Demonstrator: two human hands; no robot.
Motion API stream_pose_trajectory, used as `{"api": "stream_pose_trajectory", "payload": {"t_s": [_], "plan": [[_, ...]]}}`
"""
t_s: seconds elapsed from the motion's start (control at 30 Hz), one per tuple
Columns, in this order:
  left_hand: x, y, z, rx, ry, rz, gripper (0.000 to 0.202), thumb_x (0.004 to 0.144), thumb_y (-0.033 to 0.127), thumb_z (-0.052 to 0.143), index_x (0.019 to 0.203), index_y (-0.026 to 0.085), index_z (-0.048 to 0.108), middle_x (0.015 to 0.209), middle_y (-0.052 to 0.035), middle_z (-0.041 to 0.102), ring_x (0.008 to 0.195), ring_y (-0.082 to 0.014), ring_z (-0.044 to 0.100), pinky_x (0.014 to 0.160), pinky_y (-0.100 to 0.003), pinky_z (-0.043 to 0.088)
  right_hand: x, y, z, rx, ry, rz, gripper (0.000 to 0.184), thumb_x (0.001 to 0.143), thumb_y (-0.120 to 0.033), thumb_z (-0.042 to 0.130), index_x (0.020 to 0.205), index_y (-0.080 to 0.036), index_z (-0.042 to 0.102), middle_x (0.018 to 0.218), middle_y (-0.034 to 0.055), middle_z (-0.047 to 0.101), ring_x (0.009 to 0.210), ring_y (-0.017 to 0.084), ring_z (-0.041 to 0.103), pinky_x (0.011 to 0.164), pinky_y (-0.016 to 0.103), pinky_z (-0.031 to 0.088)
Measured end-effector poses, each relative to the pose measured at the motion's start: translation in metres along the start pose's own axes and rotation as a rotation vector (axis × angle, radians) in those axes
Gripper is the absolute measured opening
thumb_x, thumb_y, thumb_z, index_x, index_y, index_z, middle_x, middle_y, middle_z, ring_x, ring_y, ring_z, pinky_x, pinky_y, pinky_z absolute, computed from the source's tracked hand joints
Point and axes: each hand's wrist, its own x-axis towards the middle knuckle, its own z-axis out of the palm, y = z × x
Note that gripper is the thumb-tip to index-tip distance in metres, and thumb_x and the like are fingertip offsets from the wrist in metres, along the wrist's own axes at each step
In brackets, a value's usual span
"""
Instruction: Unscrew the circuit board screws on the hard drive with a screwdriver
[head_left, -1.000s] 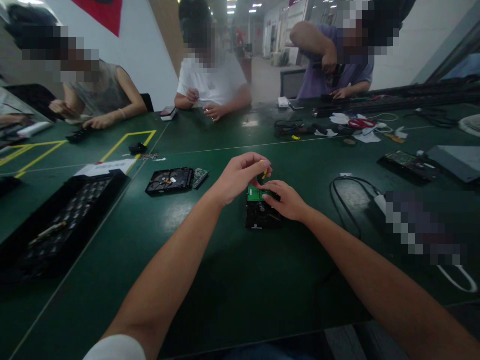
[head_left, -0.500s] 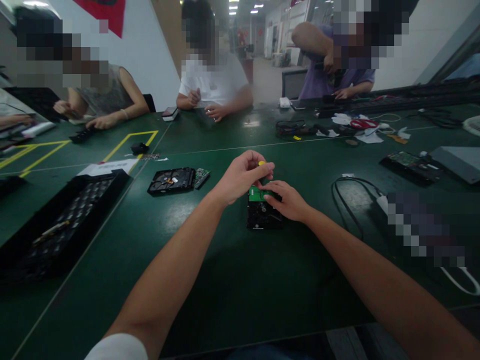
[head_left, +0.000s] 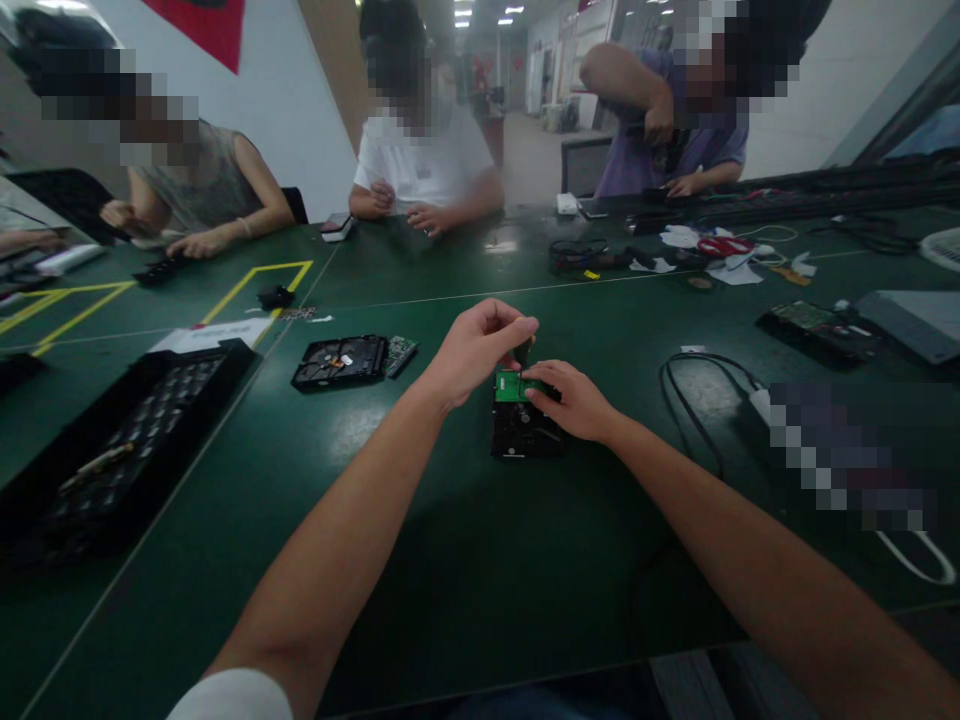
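Largely hidden in the left hand [head_left: 487,345], clenched round the handle: one screwdriver [head_left: 527,350], tip hard to make out; partly covered by the right hand [head_left: 570,400], grasp impossible to tell: one green circuit board [head_left: 508,386] on one hard drive [head_left: 517,432], just below the grip. Left of the grip, one second drive [head_left: 341,362], one loose board [head_left: 401,355]; left wrist arched; right fingers bent low.

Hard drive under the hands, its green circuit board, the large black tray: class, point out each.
Hard drive [head_left: 517,430], head view: black casing's middle.
Green circuit board [head_left: 508,387], head view: visible left part.
Large black tray [head_left: 184,425], head view: right wall.
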Motion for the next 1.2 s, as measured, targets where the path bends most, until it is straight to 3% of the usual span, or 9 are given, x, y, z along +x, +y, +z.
{"api": "stream_pose_trajectory", "payload": {"t_s": [0.17, 0.3, 0.43, 0.83, 1.0, 1.2], "plan": [[0.0, 0.0, 0.002, -0.03, -0.028, 0.027, 0.023, 0.09, 0.031, 0.076, 0.095, 0.019, 0.057, 0.089, -0.0039, 0.071, 0.08, -0.0143, 0.068, 0.057, -0.02, 0.052, 0.0, -0.001, -0.001, 0.009, -0.007, -0.011, 0.032, 0.103, -0.037, 0.06, 0.132, -0.028, 0.069, 0.133, 0.0095, 0.069, 0.127, 0.029, 0.061, 0.11, 0.053, 0.049], [0.001, 0.0, 0.001, -0.047, -0.046, 0.025, 0.017, 0.095, 0.035, 0.068, 0.094, 0.019, 0.062, 0.085, -0.0029, 0.067, 0.079, -0.0143, 0.066, 0.058, -0.021, 0.053, 0.0, -0.001, -0.001, 0.016, -0.004, -0.005, 0.033, 0.102, -0.038, 0.061, 0.132, -0.028, 0.07, 0.133, 0.0104, 0.069, 0.127, 0.029, 0.062, 0.111, 0.053, 0.049], [0.001, 0.002, 0.0, -0.095, -0.054, -0.013, 0.019, 0.097, 0.035, 0.06, 0.094, 0.019, 0.069, 0.094, -0.0056, 0.066, 0.088, -0.017, 0.066, 0.06, -0.023, 0.056, 0.0, 0.0, -0.001, 0.007, -0.009, -0.008, 0.032, 0.103, -0.037, 0.061, 0.133, -0.03, 0.069, 0.132, 0.009, 0.07, 0.127, 0.03, 0.062, 0.109, 0.054, 0.049], [0.0, -0.001, 0.0, 0.03, -0.037, 0.011, 0.03, 0.086, 0.041, 0.083, 0.09, 0.017, 0.065, 0.083, -0.0009, 0.064, 0.071, -0.0103, 0.06, 0.06, -0.02, 0.054, 0.001, -0.001, -0.001, 0.021, -0.009, -0.005, 0.031, 0.102, -0.039, 0.061, 0.13, -0.028, 0.07, 0.132, 0.0102, 0.069, 0.125, 0.03, 0.062, 0.109, 0.055, 0.049], [-0.001, 0.006, -0.001, -0.019, -0.122, -0.027, 0.019, 0.095, 0.036, 0.068, 0.097, 0.017, 0.07, 0.094, -0.0066, 0.072, 0.084, -0.0161, 0.069, 0.061, -0.022, 0.055, 0.0, -0.002, -0.001, 0.013, -0.01, 0.0, 0.034, 0.102, -0.038, 0.061, 0.134, -0.028, 0.069, 0.133, 0.0097, 0.069, 0.127, 0.03, 0.061, 0.109, 0.053, 0.049], [-0.001, 0.006, -0.002, -0.06, -0.108, -0.04, 0.017, 0.098, 0.032, 0.06, 0.101, 0.017, 0.069, 0.097, -0.009, 0.075, 0.09, -0.0191, 0.072, 0.061, -0.024, 0.057, 0.0, -0.005, -0.003, 0.009, 0.001, 0.003, 0.033, 0.102, -0.038, 0.061, 0.132, -0.027, 0.069, 0.131, 0.0108, 0.069, 0.125, 0.03, 0.061, 0.109, 0.053, 0.05]]}}
